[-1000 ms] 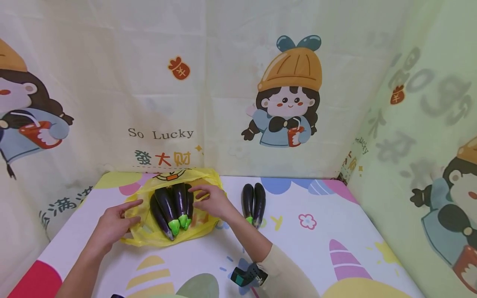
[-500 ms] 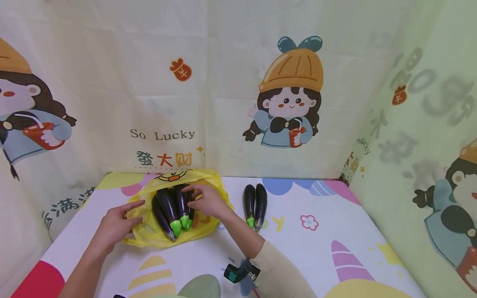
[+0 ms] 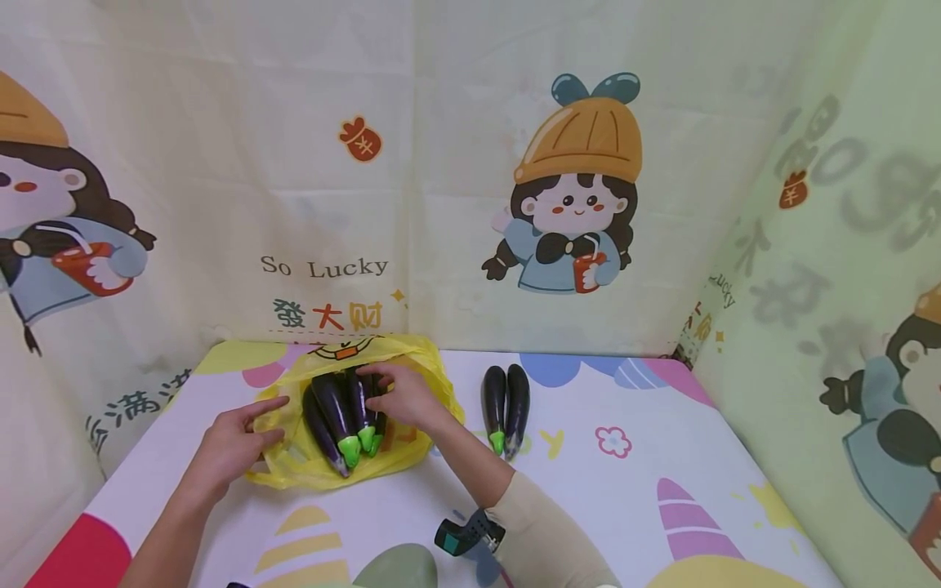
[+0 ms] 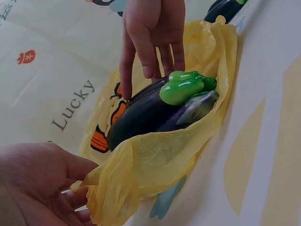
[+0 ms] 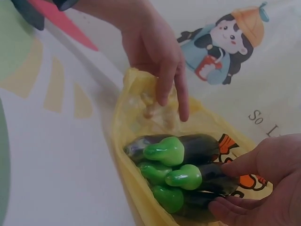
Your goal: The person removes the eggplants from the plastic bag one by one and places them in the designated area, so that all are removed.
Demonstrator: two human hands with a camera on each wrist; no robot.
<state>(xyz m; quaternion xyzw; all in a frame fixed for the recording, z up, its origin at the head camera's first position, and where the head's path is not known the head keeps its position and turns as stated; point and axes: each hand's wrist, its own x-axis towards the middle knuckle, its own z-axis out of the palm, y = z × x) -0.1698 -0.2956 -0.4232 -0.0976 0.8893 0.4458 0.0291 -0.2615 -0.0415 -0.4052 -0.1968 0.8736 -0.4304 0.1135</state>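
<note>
A yellow plastic bag [image 3: 294,457] lies on the table with its mouth spread, and several eggplants [image 4: 141,110] rest side by side in it, green caps toward the mouth. My left hand [image 3: 231,445] holds the bag's left edge. Its thumb and index finger reach inside, while other fingers show through the thin plastic behind in the right wrist view. From the right, my right hand [image 3: 404,398] reaches in over the bag, and its fingertips [image 5: 228,169] touch the eggplants. The thumb and fingers stay spread apart. Part of the right-hand eggplants is hidden behind this hand.
To the right of the bag, two more eggplants [image 3: 506,408] lie side by side on the printed tablecloth [image 3: 588,498]. Cartoon-printed curtains [image 3: 456,204] stand close behind the bag and along both sides. A dark object [image 3: 237,585] barely shows at the bottom edge.
My right hand has moved left, from the bag's right side onto the eggplants. The left hand stays at the bag's edge, and the eggplants lie as before. The head view has shifted slightly.
</note>
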